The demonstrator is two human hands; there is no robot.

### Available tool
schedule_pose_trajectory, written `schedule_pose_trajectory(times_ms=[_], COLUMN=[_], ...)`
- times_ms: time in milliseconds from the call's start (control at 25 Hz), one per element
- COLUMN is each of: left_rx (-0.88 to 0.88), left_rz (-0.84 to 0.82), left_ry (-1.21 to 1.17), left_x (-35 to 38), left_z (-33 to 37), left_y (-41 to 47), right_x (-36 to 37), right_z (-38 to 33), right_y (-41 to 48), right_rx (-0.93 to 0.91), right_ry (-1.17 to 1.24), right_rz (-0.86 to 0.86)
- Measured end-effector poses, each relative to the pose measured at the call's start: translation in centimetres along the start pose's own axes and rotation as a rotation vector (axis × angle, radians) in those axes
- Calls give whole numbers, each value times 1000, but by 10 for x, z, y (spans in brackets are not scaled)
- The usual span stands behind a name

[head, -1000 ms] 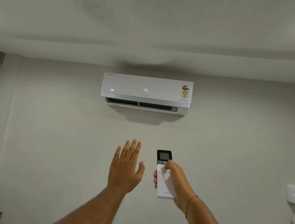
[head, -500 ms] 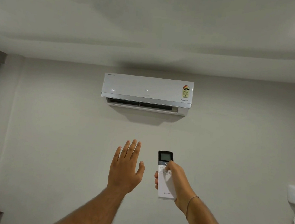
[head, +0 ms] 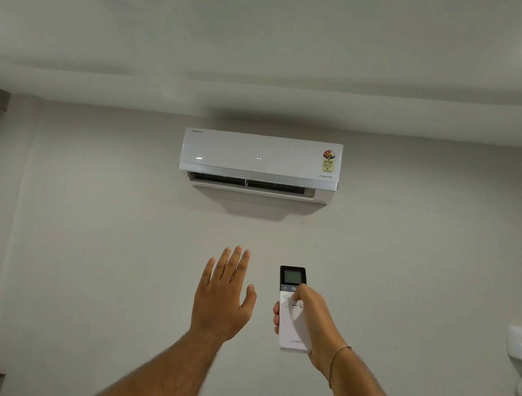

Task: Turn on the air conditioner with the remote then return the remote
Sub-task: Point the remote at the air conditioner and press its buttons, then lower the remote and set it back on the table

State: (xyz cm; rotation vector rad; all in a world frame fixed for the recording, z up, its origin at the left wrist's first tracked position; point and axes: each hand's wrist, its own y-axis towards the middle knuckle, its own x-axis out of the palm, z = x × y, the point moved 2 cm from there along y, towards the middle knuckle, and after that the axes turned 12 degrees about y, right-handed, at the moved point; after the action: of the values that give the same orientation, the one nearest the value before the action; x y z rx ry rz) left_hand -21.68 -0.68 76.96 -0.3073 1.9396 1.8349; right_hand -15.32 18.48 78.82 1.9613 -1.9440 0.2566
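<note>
Two hands are raised toward the wall: my left hand [head: 224, 294] is released, flat and spread, holding nothing; just beside it my right hand [head: 310, 322] has its fingers [head: 276, 316] grasping the remote [head: 293, 309], thumb by the power key. Its long axis stands nearly upright, screen end pointing up at the air conditioner [head: 260, 158], which hangs high on the wall with its flap open. Only faint marks show on the unit's panel, so a second press could, I judge, switch it off. Dropping my aim may lose the signal.
</note>
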Motion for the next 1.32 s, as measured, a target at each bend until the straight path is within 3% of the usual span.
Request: schedule_pose_trajectory(times_ms=[1320], left_rx=[-10], left_rz=[-1], left_ry=[-5], left_x=[-13], left_z=[-1], left_y=[3], right_x=[7], right_z=[-9], right_y=[-8], right_rx=[-80], right_ry=[-1], right_rz=[-45])
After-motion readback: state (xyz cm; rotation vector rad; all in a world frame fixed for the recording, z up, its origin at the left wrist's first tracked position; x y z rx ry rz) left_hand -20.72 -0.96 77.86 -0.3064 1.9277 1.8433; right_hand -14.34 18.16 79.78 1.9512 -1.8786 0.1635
